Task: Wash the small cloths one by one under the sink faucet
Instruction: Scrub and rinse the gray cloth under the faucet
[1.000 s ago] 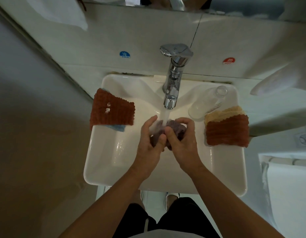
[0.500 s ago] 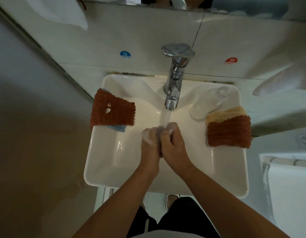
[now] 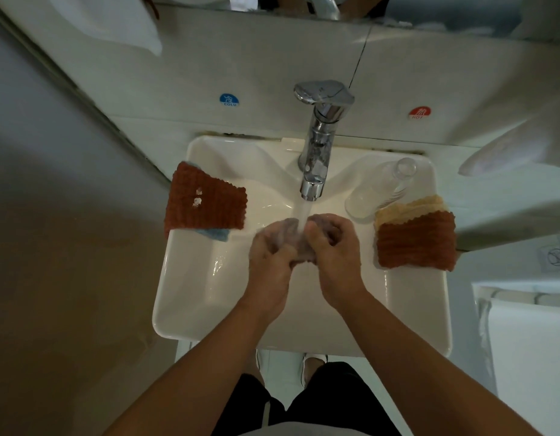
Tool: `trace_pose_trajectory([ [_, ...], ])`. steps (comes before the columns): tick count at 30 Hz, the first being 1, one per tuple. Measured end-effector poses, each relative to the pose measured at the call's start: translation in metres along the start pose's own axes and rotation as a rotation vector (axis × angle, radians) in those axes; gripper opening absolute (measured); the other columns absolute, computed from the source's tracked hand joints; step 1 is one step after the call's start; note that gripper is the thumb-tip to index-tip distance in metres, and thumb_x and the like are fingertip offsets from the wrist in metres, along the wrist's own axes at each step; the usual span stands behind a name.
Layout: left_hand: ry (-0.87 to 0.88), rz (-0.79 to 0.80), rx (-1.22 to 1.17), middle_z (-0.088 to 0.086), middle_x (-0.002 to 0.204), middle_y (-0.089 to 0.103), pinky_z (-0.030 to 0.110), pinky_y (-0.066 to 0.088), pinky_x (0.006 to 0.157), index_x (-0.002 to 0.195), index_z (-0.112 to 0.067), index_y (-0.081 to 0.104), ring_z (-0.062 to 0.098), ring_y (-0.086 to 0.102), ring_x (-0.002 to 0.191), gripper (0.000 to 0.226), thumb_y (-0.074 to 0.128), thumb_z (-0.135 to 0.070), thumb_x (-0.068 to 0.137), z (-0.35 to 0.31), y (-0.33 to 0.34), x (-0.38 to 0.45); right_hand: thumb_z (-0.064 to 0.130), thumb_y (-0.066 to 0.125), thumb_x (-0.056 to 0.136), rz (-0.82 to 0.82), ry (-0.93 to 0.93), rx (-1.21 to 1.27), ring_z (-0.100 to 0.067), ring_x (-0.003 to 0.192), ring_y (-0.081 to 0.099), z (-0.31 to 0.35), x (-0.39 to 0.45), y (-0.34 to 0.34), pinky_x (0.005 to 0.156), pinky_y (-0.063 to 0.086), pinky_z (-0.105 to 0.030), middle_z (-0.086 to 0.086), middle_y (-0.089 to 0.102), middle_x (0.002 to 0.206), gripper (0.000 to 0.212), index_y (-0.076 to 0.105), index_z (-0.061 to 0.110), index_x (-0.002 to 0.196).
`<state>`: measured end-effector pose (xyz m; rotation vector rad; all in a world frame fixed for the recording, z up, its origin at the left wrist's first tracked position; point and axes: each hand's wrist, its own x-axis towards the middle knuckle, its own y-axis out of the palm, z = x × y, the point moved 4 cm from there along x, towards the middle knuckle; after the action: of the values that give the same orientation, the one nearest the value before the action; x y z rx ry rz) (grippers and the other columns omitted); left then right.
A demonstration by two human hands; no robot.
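Observation:
Water runs from the chrome faucet (image 3: 318,143) onto a small purple-grey cloth (image 3: 299,239) bunched between both hands over the white sink (image 3: 203,297). My left hand (image 3: 270,256) grips the cloth's left side and my right hand (image 3: 333,250) grips its right side; the fingers hide most of the cloth. A rust-brown cloth (image 3: 204,201) lies on the sink's left rim over a blue cloth (image 3: 215,234). On the right rim another rust-brown cloth (image 3: 417,243) lies on a pale yellow cloth (image 3: 407,207).
A clear plastic bottle (image 3: 380,190) lies on the right rim behind the cloths. Blue cold (image 3: 229,99) and red hot (image 3: 419,112) stickers mark the wall tiles. White towels hang at the upper left (image 3: 115,20) and the right (image 3: 517,146). A grey wall closes the left side.
My hands were pressed together over the cloth half a second ago. They have since moved apart and up under the stream, showing the cloth between them again.

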<state>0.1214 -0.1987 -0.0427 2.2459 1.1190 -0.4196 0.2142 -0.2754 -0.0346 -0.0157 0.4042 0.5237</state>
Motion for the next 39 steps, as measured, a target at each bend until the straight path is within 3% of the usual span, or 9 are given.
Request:
trace_pose_trajectory([
  [5, -0.052, 0.004, 0.039, 0.016, 0.129, 0.063, 0.048, 0.058, 0.092, 0.134, -0.016, 0.059, 0.031, 0.068, 0.112, 0.053, 0.068, 0.006, 0.087, -0.002, -0.012, -0.008, 0.028, 0.069, 0.095, 0.042, 0.073, -0.059, -0.013, 0.063, 0.055, -0.005, -0.010, -0.009, 0.051, 0.046, -0.022, -0.007, 0.062, 0.079, 0.024, 0.066, 0.005, 0.102],
  [12, 0.101, 0.256, 0.400, -0.006, 0.122, 0.067, 0.027, 0.058, 0.079, 0.131, -0.020, 0.057, 0.013, 0.068, 0.102, 0.048, 0.074, -0.001, 0.089, -0.001, -0.018, -0.023, 0.048, 0.071, 0.091, -0.047, 0.095, -0.059, -0.020, 0.059, 0.051, -0.004, -0.009, -0.015, 0.052, 0.047, -0.032, -0.012, 0.050, 0.068, 0.057, 0.050, -0.003, 0.080],
  [15, 0.140, 0.146, 0.502, -0.012, 0.097, 0.070, 0.025, 0.055, 0.065, 0.122, -0.024, 0.059, 0.009, 0.064, 0.078, 0.023, 0.062, -0.027, 0.099, -0.004, -0.023, -0.021, 0.043, 0.076, 0.088, 0.103, -0.063, -0.126, -0.023, 0.067, 0.060, 0.002, -0.013, -0.012, 0.060, 0.054, -0.038, -0.010, 0.058, 0.075, 0.045, 0.052, 0.005, 0.089],
  [19, 0.014, 0.069, 0.464, -0.001, 0.123, 0.060, 0.040, 0.062, 0.085, 0.109, -0.048, 0.063, 0.013, 0.065, 0.107, 0.025, 0.048, -0.059, 0.093, -0.003, -0.025, -0.016, 0.009, 0.076, 0.090, 0.271, -0.228, -0.241, -0.014, 0.086, 0.067, 0.011, -0.025, -0.010, 0.079, 0.058, -0.028, 0.002, 0.065, 0.093, 0.049, 0.049, 0.017, 0.130],
  [21, -0.023, 0.021, 0.388, 0.004, 0.116, 0.068, 0.047, 0.062, 0.083, 0.109, -0.040, 0.067, 0.021, 0.068, 0.106, 0.032, 0.045, -0.061, 0.099, -0.003, -0.020, -0.016, 0.001, 0.074, 0.088, 0.302, -0.244, -0.265, -0.014, 0.091, 0.068, 0.011, -0.032, -0.005, 0.081, 0.058, -0.026, -0.001, 0.063, 0.100, 0.055, 0.046, 0.019, 0.133],
  [25, 0.021, -0.125, 0.278, 0.006, 0.093, 0.070, 0.029, 0.049, 0.048, 0.116, -0.025, 0.057, 0.015, 0.065, 0.067, 0.027, 0.052, -0.047, 0.103, -0.009, -0.011, -0.018, 0.003, 0.072, 0.091, 0.058, -0.289, -0.266, -0.015, 0.093, 0.068, 0.009, -0.031, -0.007, 0.079, 0.060, -0.032, -0.002, 0.063, 0.104, 0.036, 0.056, 0.018, 0.119],
  [30, -0.056, 0.000, 0.019, 0.018, 0.104, 0.065, 0.029, 0.044, 0.050, 0.123, -0.006, 0.061, 0.022, 0.059, 0.075, 0.048, 0.056, -0.048, 0.100, 0.001, -0.008, -0.020, 0.018, 0.070, 0.095, -0.154, -0.206, -0.189, -0.012, 0.085, 0.065, 0.007, -0.013, -0.014, 0.081, 0.058, -0.051, 0.004, 0.069, 0.088, 0.006, 0.066, 0.014, 0.092],
  [34, -0.029, 0.045, 0.039, 0.018, 0.108, 0.072, 0.033, 0.055, 0.057, 0.125, -0.006, 0.065, 0.028, 0.066, 0.085, 0.044, 0.041, -0.039, 0.108, -0.001, -0.016, -0.026, 0.013, 0.062, 0.086, 0.103, -0.140, -0.101, -0.024, 0.104, 0.064, 0.004, -0.013, -0.011, 0.087, 0.059, -0.054, -0.005, 0.067, 0.108, 0.024, 0.066, 0.017, 0.109],
  [39, 0.057, -0.141, 0.159, 0.021, 0.088, 0.075, 0.031, 0.054, 0.051, 0.114, -0.011, 0.072, 0.028, 0.067, 0.063, 0.056, 0.032, -0.050, 0.107, -0.013, -0.026, -0.017, -0.003, 0.073, 0.086, 0.224, -0.065, -0.044, -0.026, 0.110, 0.070, 0.003, -0.017, -0.010, 0.086, 0.061, -0.046, -0.011, 0.068, 0.122, 0.053, 0.054, 0.017, 0.131],
])
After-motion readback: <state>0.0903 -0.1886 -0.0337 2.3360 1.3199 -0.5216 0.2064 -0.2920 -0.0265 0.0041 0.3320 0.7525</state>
